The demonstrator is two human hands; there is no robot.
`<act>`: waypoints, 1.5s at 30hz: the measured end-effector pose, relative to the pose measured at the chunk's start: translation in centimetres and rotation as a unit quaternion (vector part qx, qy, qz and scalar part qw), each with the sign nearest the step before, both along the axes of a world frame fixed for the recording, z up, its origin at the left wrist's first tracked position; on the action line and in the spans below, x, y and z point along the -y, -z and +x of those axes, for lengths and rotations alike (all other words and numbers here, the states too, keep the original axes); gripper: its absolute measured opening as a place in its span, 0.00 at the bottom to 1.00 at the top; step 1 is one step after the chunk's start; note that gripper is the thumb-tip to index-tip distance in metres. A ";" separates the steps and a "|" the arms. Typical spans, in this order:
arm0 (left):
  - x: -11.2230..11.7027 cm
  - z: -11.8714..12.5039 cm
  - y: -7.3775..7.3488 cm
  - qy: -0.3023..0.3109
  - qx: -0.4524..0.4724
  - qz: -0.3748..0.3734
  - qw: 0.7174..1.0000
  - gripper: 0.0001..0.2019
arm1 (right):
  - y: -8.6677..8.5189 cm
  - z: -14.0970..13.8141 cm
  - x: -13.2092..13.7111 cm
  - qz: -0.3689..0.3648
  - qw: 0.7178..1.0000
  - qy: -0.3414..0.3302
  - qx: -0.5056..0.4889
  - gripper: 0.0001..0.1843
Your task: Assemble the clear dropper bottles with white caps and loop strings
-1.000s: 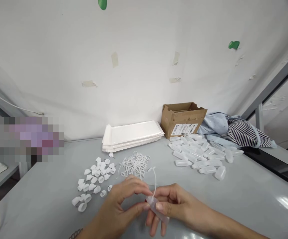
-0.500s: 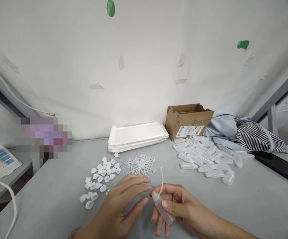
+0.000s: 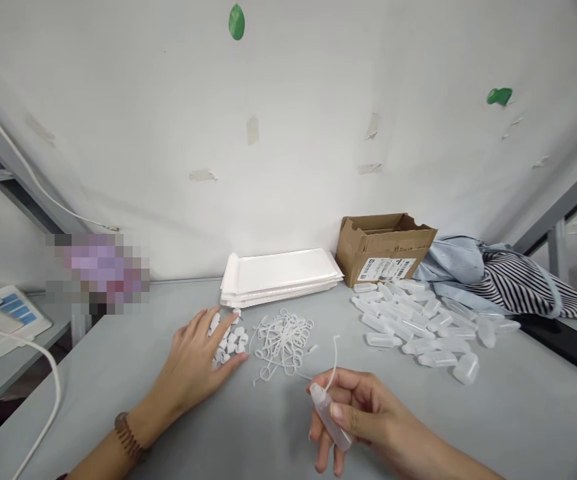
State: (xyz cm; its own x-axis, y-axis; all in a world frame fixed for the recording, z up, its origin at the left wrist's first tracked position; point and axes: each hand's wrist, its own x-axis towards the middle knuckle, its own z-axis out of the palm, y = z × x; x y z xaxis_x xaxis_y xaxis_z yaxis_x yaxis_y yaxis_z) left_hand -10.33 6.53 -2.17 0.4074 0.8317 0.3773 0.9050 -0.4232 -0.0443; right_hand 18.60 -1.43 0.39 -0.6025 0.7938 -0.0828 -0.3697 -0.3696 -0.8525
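My right hand (image 3: 356, 417) grips a small clear plastic bottle (image 3: 329, 417) with a thin white strap (image 3: 334, 363) curving up from its neck. My left hand (image 3: 196, 363) lies over the pile of small white caps (image 3: 231, 337) on the grey table (image 3: 118, 373), fingers stretched out and spread, covering most of the caps. Just right of the caps sits a tangle of white ring straps (image 3: 283, 337).
A heap of clear bottles (image 3: 418, 323) lies to the right, before an open cardboard box (image 3: 386, 248). A stack of white trays (image 3: 278, 275) stands against the wall. Striped and blue cloth (image 3: 508, 280) is at far right. A white cable (image 3: 43, 393) hangs at left.
My left hand let go of the bottle's neck and moved left and away onto the pile of caps. My right hand kept hold of the bottle. The view shifted left.
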 end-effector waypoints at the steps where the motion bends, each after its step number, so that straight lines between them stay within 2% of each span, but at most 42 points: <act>1: -0.5 0.2 -0.1 0.004 0.008 -0.003 1.000 0.25 | 0.0 0.0 0.0 0.001 1.000 -0.001 -0.002 0.16; 5: -2.3 0.2 -0.4 0.027 0.018 -0.004 0.999 0.22 | 0.0 0.0 0.1 0.001 1.000 -0.006 0.001 0.18; 8: -2.6 0.2 -0.9 0.035 0.013 0.005 0.999 0.21 | -0.2 0.0 0.2 0.003 1.000 -0.003 0.016 0.18; 11: -0.9 1.1 -1.3 0.044 0.023 0.056 0.997 0.20 | -0.3 0.2 0.3 0.000 1.000 0.000 0.014 0.19; 13: 1.0 2.4 -1.3 0.091 0.046 0.072 0.992 0.20 | -0.5 0.2 0.3 -0.001 1.000 -0.002 0.010 0.19; 15: 2.5 4.2 -1.0 0.157 0.043 -0.001 0.987 0.26 | -0.6 0.2 0.3 0.000 1.000 -0.003 0.007 0.19; 17: 3.2 6.0 -0.7 0.183 0.042 -0.059 0.980 0.34 | -0.8 0.2 0.2 0.008 1.000 -0.002 0.007 0.18; 20: 2.2 8.5 -0.4 0.178 0.050 -0.085 0.979 0.37 | -1.0 0.2 0.2 0.023 1.000 0.005 0.008 0.17; 23: 0.0 10.2 -0.4 0.173 0.059 -0.077 0.980 0.33 | -1.1 0.3 0.1 0.024 1.000 0.007 0.009 0.17; 26: -1.7 11.2 -0.7 0.180 0.060 -0.066 0.980 0.26 | -1.0 0.4 0.0 0.023 1.000 0.008 0.008 0.17; 29: -2.2 11.3 -1.4 0.186 0.055 -0.059 0.979 0.24 | -0.8 0.4 -0.1 0.025 1.000 0.013 0.002 0.17; 32: -1.1 10.7 -2.7 0.179 0.080 -0.056 0.979 0.24 | -0.8 0.5 -0.2 0.017 0.999 0.042 -0.004 0.17; 34: 0.5 10.1 -3.6 0.171 0.151 -0.057 0.972 0.19 | -1.0 0.5 -0.3 0.006 0.998 0.070 -0.002 0.15; 37: 3.2 9.6 -4.3 0.220 0.225 -0.057 0.948 0.17 | -1.2 0.5 -0.5 -0.015 0.995 0.103 -0.009 0.13; 41: 5.7 9.9 -3.5 0.271 0.191 0.036 0.943 0.27 | -0.8 0.0 -0.4 -0.038 0.993 0.106 -0.029 0.12; 45: 6.5 10.6 -2.6 0.270 0.181 0.077 0.942 0.24 | 0.0 -0.7 0.1 -0.037 0.995 0.078 -0.051 0.13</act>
